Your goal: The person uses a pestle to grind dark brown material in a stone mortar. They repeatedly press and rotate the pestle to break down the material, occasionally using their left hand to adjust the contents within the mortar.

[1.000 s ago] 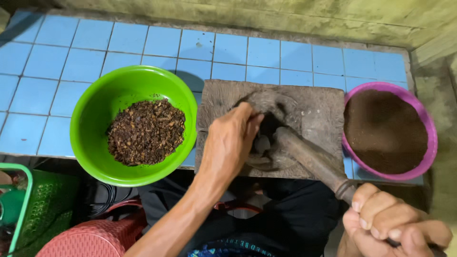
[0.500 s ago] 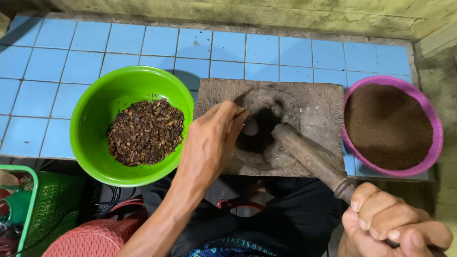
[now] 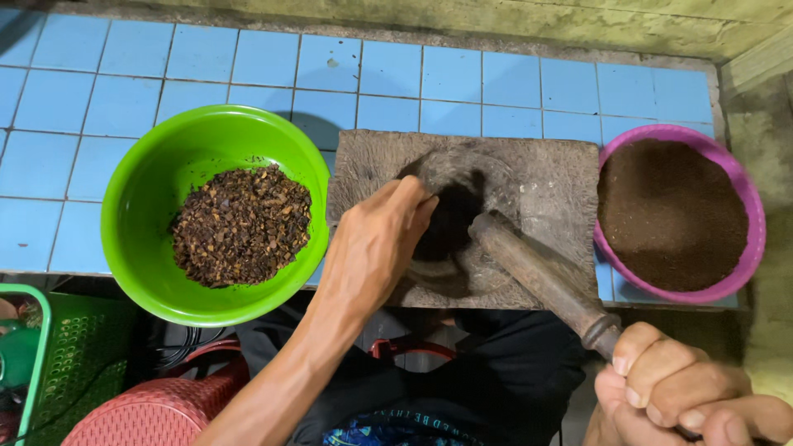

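Pestle [image 3: 541, 277] slants toward mortar hollow.

Wood pestle [image 3: 537, 277] tilted in stone mortar [image 3: 462, 219].

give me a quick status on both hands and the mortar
Left hand open, fingers at the rim of the stone mortar. Right hand gripping the wooden pestle, its tip in the hollow. Green bowl and pink bowl flank it, nothing blocking.

A simple home kitchen work spot: a blue tiled counter [image 3: 206, 58] against a rough wall [image 3: 496, 16], a stone mortar [image 3: 529, 177] with wooden pestle [image 3: 537, 277], plastic bowls [image 3: 149, 206] of ground spice, plastic baskets [image 3: 49, 363] below.
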